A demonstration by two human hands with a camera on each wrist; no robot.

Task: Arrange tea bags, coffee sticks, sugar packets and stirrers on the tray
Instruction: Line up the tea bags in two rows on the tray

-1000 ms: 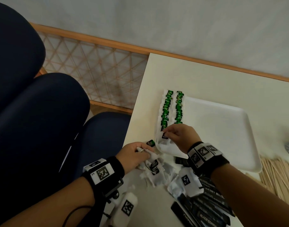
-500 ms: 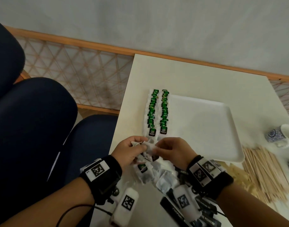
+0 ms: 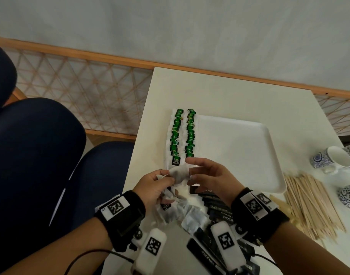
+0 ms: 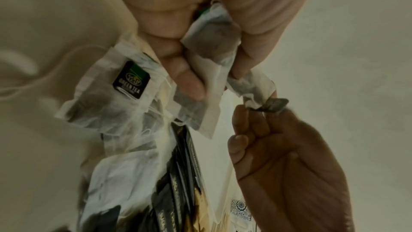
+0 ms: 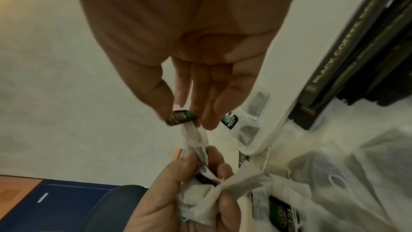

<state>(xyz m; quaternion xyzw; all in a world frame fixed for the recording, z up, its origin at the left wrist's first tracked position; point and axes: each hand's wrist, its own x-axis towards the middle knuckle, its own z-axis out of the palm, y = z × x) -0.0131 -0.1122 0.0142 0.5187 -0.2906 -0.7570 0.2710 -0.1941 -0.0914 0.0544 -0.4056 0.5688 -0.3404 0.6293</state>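
A white tray [image 3: 239, 151] lies on the table, with two rows of green-tagged tea bags [image 3: 183, 133] along its left side. Just in front of its near left corner my left hand [image 3: 166, 177] grips a bunch of tea bags [image 4: 209, 45]. My right hand [image 3: 190, 171] pinches the dark tag [image 5: 181, 117] of one tea bag [image 3: 179, 173] stretched between the two hands. Loose tea bags [image 3: 176, 211] lie under the hands. Black coffee sticks [image 3: 215, 207] are piled beneath my right wrist.
Wooden stirrers [image 3: 313, 205] lie in a heap right of the tray's near corner. Blue-patterned cups [image 3: 333, 159] stand at the table's right edge. Dark blue chairs [image 3: 41, 155] stand left of the table, whose left edge runs close to the tea bag rows.
My right hand has left the near end of the tea bag row and come back to my left hand. It now holds one bag's tag, drawing that bag out of the bunch.
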